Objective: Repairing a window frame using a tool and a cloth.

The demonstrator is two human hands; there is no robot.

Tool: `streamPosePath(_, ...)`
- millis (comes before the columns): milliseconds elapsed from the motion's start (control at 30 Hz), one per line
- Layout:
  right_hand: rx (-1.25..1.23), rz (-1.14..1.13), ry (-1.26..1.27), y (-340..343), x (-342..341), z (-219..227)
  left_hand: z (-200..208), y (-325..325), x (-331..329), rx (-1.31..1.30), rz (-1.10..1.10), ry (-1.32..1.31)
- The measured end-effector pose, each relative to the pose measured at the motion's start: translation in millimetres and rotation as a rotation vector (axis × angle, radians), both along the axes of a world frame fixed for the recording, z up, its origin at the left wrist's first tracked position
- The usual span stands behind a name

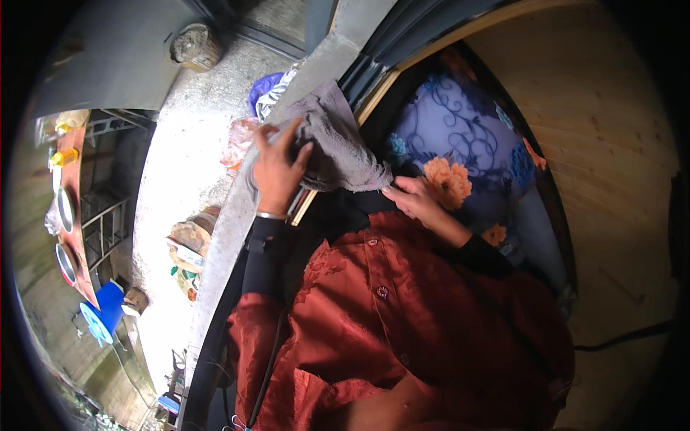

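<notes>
A grey towel (332, 136) is draped over the pale ledge of a window frame, its lower corner drawn toward me on the right. On its left part rests my left hand (279, 171), fingers spread and bent, the tips touching the fabric. My right hand (417, 198) pinches the towel's near right corner between thumb and fingers. A metal bangle circles my left wrist.
Beside my right arm lies a purple flowered cloth (460, 129) by a wooden panel (604, 129). Past the ledge (215, 287) are plastic bags (269, 93), a bucket (194, 47), a blue container (108, 309) and a plank (77, 215) holding bowls.
</notes>
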State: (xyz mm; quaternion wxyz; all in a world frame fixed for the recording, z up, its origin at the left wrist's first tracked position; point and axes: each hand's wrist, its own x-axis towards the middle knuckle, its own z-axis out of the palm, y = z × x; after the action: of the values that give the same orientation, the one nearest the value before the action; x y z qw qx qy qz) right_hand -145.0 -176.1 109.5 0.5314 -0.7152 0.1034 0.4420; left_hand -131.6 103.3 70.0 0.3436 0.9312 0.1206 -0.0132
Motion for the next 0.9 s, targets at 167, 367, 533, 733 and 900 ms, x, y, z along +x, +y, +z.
streamPosePath(167, -0.165, 0.120, -0.425, -16.3, -13.4, -15.4, -32.7, 13.6, 14.2, 0.023, -0.025, -0.079)
streamPosePath(367, -0.184, -0.054, -0.380, -27.9, -26.4, -28.6, -31.2, 23.3, 1.0, -0.205, 0.041, 0.134)
streamPosePath(533, 0.213, -0.301, 0.138, -11.0, -20.3, -12.7, -35.3, 2.9, 14.5, -0.122, -0.182, 0.092)
streamPosePath(733, 0.819, -0.542, 0.662, 23.5, -9.8, -30.4, -87.9, -7.2, 36.6, -0.749, -0.153, 0.303)
streamPosePath(900, 0.962, -0.655, 0.810, 54.5, -5.6, -48.9, -89.3, -35.5, 48.3, -0.635, -0.039, 0.429)
